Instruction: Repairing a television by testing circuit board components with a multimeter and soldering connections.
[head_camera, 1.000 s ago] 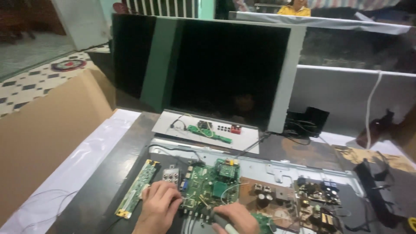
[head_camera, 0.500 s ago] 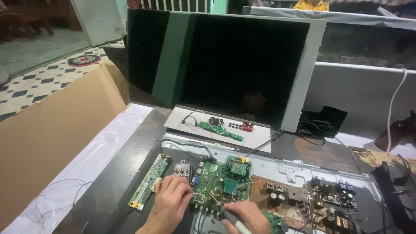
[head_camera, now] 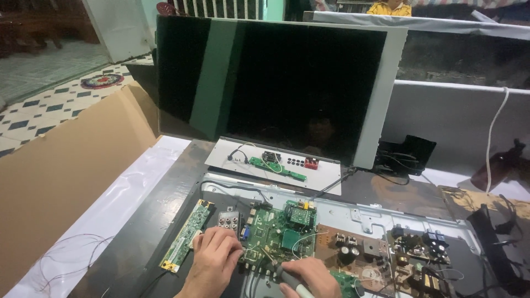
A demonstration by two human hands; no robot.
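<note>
At the near edge of the dark worktable [head_camera: 165,193], both hands work over a green main circuit board [head_camera: 281,234] that sits on a pale metal chassis [head_camera: 386,212]. The left hand [head_camera: 215,265] rests on the board's left edge with fingers curled downward; whether it pinches anything underneath cannot be told. The right hand [head_camera: 309,276] is closed around a pen-shaped tool with a grey handle [head_camera: 292,281], its thin tip angled up and left onto the board near the left hand's fingertips. Just left of the left hand lies a long, narrow green strip board [head_camera: 185,234], set diagonally. To the right of the main board sits a brown power board [head_camera: 359,251] with dark cylindrical parts. Behind the chassis, a white flat panel [head_camera: 276,163] carries a small green board, black buttons and a red connector. A large dark screen [head_camera: 276,83] in a pale frame stands upright behind it. A big sheet of brown cardboard [head_camera: 61,182] leans along the table's left side, with a white sheet [head_camera: 110,215] between it and the table.
</note>
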